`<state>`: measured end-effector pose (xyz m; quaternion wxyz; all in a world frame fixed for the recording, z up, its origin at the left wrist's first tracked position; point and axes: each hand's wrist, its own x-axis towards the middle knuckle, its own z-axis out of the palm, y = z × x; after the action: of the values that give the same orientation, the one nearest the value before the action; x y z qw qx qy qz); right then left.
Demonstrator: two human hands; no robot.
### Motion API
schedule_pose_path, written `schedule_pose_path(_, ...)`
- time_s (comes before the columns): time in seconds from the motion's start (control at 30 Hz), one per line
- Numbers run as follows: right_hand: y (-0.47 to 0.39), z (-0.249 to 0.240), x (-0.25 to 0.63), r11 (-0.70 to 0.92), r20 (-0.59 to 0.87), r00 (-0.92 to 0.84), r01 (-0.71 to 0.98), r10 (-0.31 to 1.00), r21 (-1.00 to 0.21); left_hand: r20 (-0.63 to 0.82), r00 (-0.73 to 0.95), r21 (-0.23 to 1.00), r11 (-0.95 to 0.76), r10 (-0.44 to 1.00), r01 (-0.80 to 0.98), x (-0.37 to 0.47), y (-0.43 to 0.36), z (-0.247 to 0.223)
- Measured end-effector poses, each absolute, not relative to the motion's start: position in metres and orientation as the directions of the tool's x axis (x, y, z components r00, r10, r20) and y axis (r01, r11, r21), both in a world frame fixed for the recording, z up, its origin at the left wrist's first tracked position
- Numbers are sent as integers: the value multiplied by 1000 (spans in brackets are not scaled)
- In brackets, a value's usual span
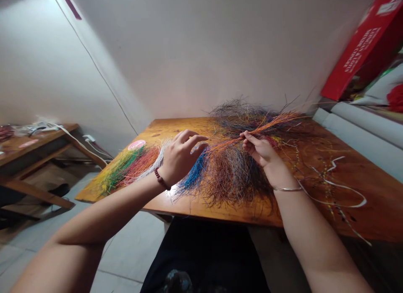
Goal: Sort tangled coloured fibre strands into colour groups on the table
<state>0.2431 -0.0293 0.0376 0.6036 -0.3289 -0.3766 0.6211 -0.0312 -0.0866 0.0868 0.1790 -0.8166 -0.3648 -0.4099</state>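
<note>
My right hand [256, 148] pinches a bundle of orange strands [270, 124], which slants from lower left to upper right above the table. My left hand [184, 152] is raised near the bundle's left end, fingers curved and apart, with nothing seen in it. Below the hands, a blue bunch [193, 173] lies beside a wide heap of brown and grey strands [231, 175]. Green strands [121, 169], red-orange strands [143, 163] and white strands [157, 160] fan out at the left. Behind the bundle is a dark tangled pile [241, 114].
The wooden table [302, 217] stands against a wall. White ribbon [346, 205] and loose strands lie at its right. A red box [355, 45] and white boxes [368, 125] are at the right edge. Another wooden table [40, 152] with cables is at the left.
</note>
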Motion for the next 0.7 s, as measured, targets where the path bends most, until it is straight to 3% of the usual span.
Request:
schedule_pose_path(0.2,-28,36,242,41,77,-58,-461,995,-887,786,433,8,-709,440,706,-20,-88,99)
schedule_pose_path(0.57,-29,34,239,65,106,-75,-422,992,-904,706,529,-123,-653,471,747,-14,-86,101)
schedule_pose_path(0.7,-25,31,243,62,100,-62,-442,993,-895,745,458,-60,-634,486,771,-26,-87,111)
